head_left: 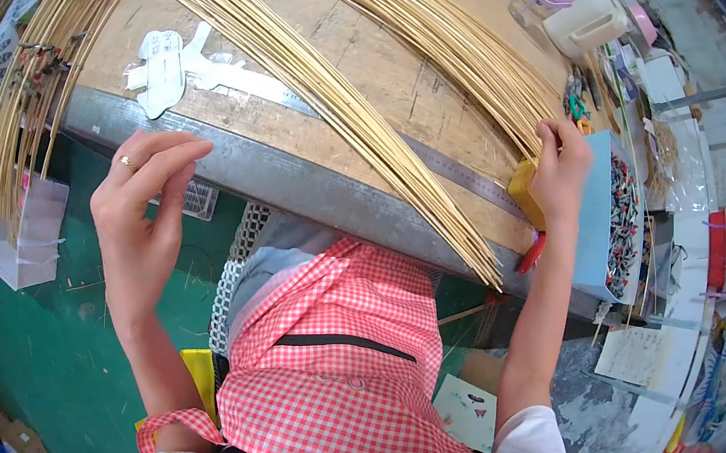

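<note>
My left hand (140, 187) is raised beyond the table's near edge. Its fingers curve loosely to the right with the thumb a little apart, and nothing shows in them. My right hand (560, 166) is closed in a pinch at the near ends of a wide bundle of thin bamboo sticks (440, 42); what lies between its fingertips is hidden. A yellow block (523, 192) stands beside that hand. A second bundle of sticks (338, 106) slants across the table, its near ends jutting past the edge.
A metal ruler (457, 173) lies on the wooden table (368, 52), partly under the slanting sticks. White paper or tape pieces (164, 74) lie at left. A blue box (591, 233) holds many small red-and-black parts. More sticks (41, 76) stand at far left by a white bin (24, 230).
</note>
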A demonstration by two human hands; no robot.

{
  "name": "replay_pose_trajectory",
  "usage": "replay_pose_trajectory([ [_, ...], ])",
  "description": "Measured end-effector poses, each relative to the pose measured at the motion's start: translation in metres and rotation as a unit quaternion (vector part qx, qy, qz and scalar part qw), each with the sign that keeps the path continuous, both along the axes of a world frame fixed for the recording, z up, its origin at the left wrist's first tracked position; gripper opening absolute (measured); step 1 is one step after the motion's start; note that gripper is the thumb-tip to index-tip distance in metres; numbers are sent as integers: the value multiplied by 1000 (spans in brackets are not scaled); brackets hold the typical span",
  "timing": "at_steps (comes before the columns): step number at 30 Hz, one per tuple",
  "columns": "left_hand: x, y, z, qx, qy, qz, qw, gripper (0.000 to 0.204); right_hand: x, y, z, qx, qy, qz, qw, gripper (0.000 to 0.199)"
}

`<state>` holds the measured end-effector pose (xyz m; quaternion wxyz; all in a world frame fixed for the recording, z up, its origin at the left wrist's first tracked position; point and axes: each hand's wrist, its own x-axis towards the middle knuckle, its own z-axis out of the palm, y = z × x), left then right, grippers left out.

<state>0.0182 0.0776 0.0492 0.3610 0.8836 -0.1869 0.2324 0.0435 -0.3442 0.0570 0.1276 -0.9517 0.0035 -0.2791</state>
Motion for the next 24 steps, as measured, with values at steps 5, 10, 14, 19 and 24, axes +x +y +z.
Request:
replay_pose_trajectory([
  [5,0,-14,-9,-49,26,-50,997,22,-1,11,-9,-24,35,-20,999,9],
  [10,-3,-26,-6,-60,31,-74,995,22,7,7,-26,-137,72,-45,987,13],
  [14,-3,-25,-8,-61,51,-79,994,21,2,1,-27,-59,38,-28,997,11],
  [19,-2,-29,-14,-66,43,-84,993,19,-15,-8,-14,99,-14,-50,994,11],
  [24,-3,-32,-13,-101,76,-102,987,23,-56,20,10,344,68,-40,936,11],
])
